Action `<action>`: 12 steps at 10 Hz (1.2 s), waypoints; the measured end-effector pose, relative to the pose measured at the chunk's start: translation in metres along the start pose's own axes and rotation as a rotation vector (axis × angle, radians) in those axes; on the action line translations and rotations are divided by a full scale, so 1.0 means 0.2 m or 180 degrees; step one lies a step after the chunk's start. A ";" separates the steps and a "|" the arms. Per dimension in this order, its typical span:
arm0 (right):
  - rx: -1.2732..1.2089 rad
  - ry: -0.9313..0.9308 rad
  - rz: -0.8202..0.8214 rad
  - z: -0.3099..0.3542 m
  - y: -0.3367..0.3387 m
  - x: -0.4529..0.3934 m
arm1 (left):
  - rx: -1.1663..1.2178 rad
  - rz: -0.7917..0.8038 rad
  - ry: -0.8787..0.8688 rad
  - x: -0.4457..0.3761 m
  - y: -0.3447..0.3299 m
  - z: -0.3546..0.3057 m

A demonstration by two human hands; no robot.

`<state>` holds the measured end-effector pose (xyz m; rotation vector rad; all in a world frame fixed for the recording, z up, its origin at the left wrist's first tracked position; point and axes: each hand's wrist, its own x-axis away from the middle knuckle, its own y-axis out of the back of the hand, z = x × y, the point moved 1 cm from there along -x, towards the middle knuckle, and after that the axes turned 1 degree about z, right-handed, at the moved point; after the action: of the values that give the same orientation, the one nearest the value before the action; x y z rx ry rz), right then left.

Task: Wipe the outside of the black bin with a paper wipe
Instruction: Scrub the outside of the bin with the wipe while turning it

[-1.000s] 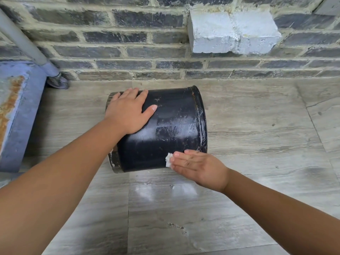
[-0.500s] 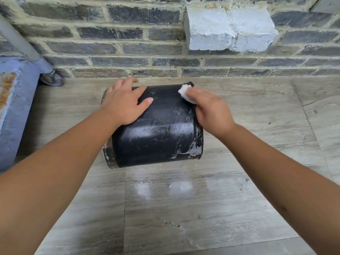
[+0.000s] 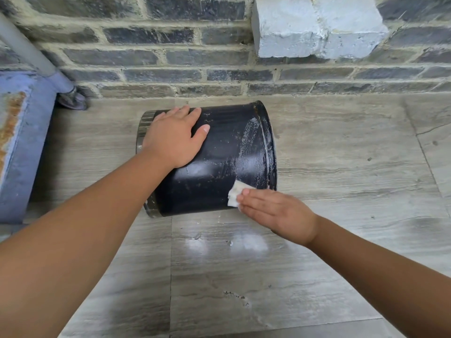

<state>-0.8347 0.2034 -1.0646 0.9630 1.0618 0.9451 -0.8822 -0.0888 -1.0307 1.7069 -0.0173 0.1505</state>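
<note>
The black bin [image 3: 219, 167] lies on its side on the grey tiled floor, its rim toward the right. Wet streaks and smears show on its side near the rim. My left hand [image 3: 174, 137] rests flat on the upper left of the bin, fingers spread. My right hand [image 3: 275, 213] presses a folded white paper wipe [image 3: 235, 193] against the bin's lower right side, just left of the rim. Most of the wipe is hidden under my fingers.
A dark brick wall [image 3: 219, 57] runs just behind the bin, with a white painted block [image 3: 317, 25] jutting out at the upper right. A blue rusty metal object [image 3: 22, 142] and a grey pipe [image 3: 31, 54] stand at the left. Floor tiles [image 3: 244, 276] extend toward me.
My right hand swept the wipe from the bin's top near the rim down to its lower side. The left hand stayed on the bin.
</note>
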 end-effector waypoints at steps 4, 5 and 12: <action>-0.2212 -0.2246 -0.0923 0.11 0.15 -0.14 | -0.0037 0.0048 -0.0011 0.00 0.01 0.00; -0.2490 -0.2838 -0.1414 -0.07 0.29 -0.27 | -0.0043 0.0052 -0.0004 0.00 0.01 0.00; 0.0458 -0.1037 -0.0139 -0.10 0.20 -0.38 | -0.0125 0.0032 0.0002 0.01 0.00 0.00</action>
<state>-0.8756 0.1475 -1.0117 1.1632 0.8777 0.6541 -0.8803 -0.0880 -1.0313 1.6678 -0.0283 0.1571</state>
